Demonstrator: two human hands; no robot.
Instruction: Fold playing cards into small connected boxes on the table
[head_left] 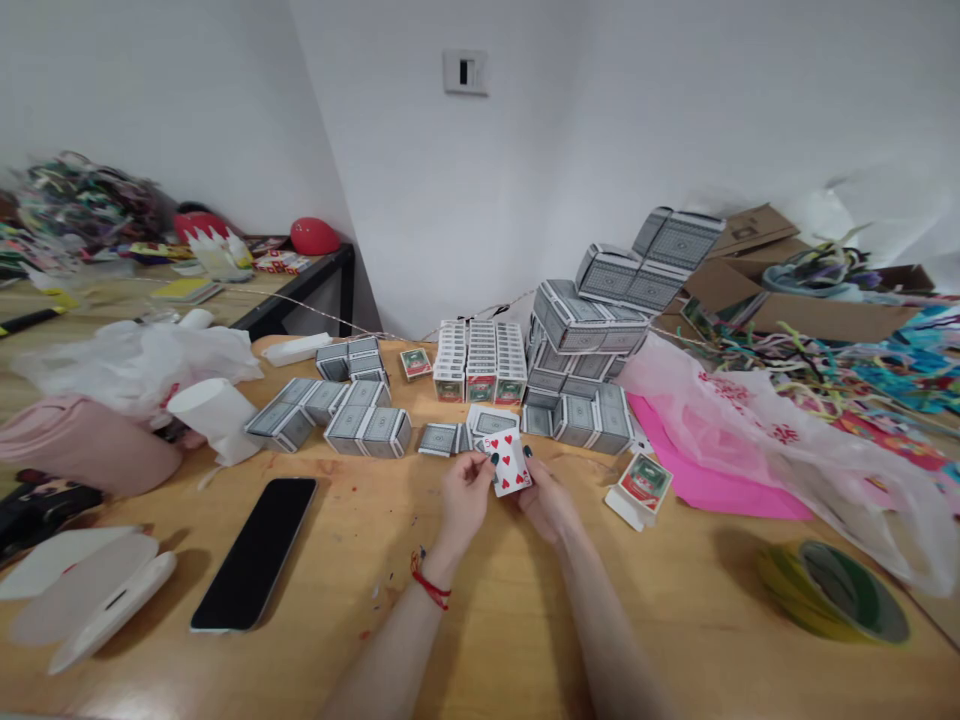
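A playing card (508, 468), the five of hearts, is held face up between my two hands over the wooden table. The fingers of my left hand (466, 492) pinch its left edge, thumb on the face. At the card's right edge, my right hand (550, 497) grips with the thumb near the top corner and its other fingers partly hidden. Just beyond lie face-down grey cards (491, 420) and a small folded-card piece (441, 438). An opened card box (646, 482) rests right of my right hand.
Boxy folded-card units (367, 420) stand at left; a tall stack of them (592, 320) rises at right. Between are rows of card boxes (480, 365). A phone (255, 555), tape roll (836, 590), paper roll (214, 415) and pink plastic bag (750, 420) surround the work area.
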